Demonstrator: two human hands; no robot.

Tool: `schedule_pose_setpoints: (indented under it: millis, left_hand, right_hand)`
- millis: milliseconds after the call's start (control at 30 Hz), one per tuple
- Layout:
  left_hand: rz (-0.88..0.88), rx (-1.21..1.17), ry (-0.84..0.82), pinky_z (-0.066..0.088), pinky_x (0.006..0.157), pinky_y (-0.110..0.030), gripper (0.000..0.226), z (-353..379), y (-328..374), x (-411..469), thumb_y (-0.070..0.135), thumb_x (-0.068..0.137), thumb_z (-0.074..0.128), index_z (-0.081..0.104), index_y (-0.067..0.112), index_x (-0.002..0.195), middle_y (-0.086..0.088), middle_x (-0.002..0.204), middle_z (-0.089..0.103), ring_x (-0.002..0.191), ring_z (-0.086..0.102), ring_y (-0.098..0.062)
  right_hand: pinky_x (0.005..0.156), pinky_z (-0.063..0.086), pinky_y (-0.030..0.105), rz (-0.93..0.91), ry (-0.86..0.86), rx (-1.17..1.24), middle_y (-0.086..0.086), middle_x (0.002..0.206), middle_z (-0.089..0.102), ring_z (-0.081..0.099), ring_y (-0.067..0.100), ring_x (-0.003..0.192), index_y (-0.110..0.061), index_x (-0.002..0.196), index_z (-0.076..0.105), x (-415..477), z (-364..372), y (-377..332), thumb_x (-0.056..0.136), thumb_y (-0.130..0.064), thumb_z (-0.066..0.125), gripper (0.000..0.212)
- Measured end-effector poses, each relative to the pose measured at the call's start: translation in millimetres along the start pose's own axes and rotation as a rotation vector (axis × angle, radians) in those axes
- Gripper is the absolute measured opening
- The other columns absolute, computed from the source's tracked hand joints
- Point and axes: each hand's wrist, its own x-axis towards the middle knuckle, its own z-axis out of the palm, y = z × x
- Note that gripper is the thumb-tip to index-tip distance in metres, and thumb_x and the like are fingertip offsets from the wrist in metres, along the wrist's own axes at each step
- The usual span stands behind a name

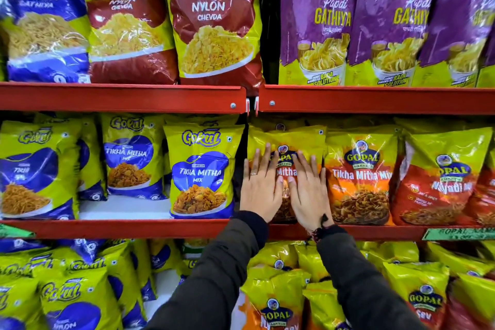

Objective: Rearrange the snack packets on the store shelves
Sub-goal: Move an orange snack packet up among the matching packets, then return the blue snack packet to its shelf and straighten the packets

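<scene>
A yellow and orange Gopal Tikha Mitha Mix packet (pixel 290 139) stands upright on the middle shelf, just right of the shelf joint. My left hand (pixel 259 185) and my right hand (pixel 308 190) both lie flat against its front, fingers spread and pointing up, side by side. Neither hand wraps around the packet. A matching Gopal packet (pixel 360 177) stands directly to its right, and a blue and yellow Gokul Tikha Mitha Mix packet (pixel 202 171) stands to its left.
Red shelf rails (pixel 120 98) run across. Nylon Chevda packets (pixel 214 19) and purple Papdi Gathiya packets (pixel 316 21) fill the top shelf. A red Gopal packet (pixel 439 177) is at the far right. More Gokul (pixel 77 300) and Gopal packets (pixel 276 311) crowd the bottom shelf.
</scene>
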Motion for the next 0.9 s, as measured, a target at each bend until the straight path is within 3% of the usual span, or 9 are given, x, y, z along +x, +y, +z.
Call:
schedule_pose_setpoints:
  millis: [233,533,733,900]
  left_hand:
    - [0.016,0.070,-0.005,0.004,0.126,-0.049,0.071,11.9,-19.9,13.4,0.048,0.093,0.032,0.010,0.027,0.157,0.004,0.168,0.004,0.155,-0.003,-0.018]
    - [-0.002,-0.021,0.006,0.006,0.127,-0.047,0.063,-4.5,-15.0,-5.7,0.045,0.098,0.029,0.016,0.025,0.156,0.004,0.167,0.010,0.156,0.001,-0.017]
    - [0.008,-0.142,0.065,0.007,0.127,-0.043,0.053,-23.4,-20.2,-59.3,0.036,0.100,0.035,0.026,0.028,0.152,0.010,0.163,0.024,0.155,0.005,-0.010]
    - [-0.039,-0.150,0.064,0.010,0.127,-0.039,0.046,-35.7,-48.1,-123.7,0.030,0.099,0.038,0.037,0.030,0.146,0.012,0.154,0.038,0.151,0.022,-0.009]
  right_hand:
    - [0.126,0.002,0.049,0.041,-0.007,-0.105,-0.009,0.167,-0.001,-0.010,0.016,0.155,-0.025,0.158,0.007,7.6,9.3,8.0,0.102,-0.042,0.020,0.061]
    - [0.127,0.007,0.046,0.040,0.058,0.042,-0.008,0.167,0.009,-0.005,0.011,0.155,-0.025,0.157,0.015,-12.5,-2.6,3.1,0.104,-0.043,0.023,0.056]
    - [0.126,0.012,0.046,0.013,0.080,0.068,-0.009,0.164,0.022,0.007,0.011,0.155,-0.027,0.151,0.031,-54.7,2.4,-24.3,0.103,-0.039,0.028,0.050]
    - [0.111,0.028,0.042,-0.015,0.031,0.075,-0.012,0.152,0.035,0.035,0.016,0.140,-0.034,0.145,0.038,-103.7,26.9,-60.4,0.101,-0.039,0.033,0.044]
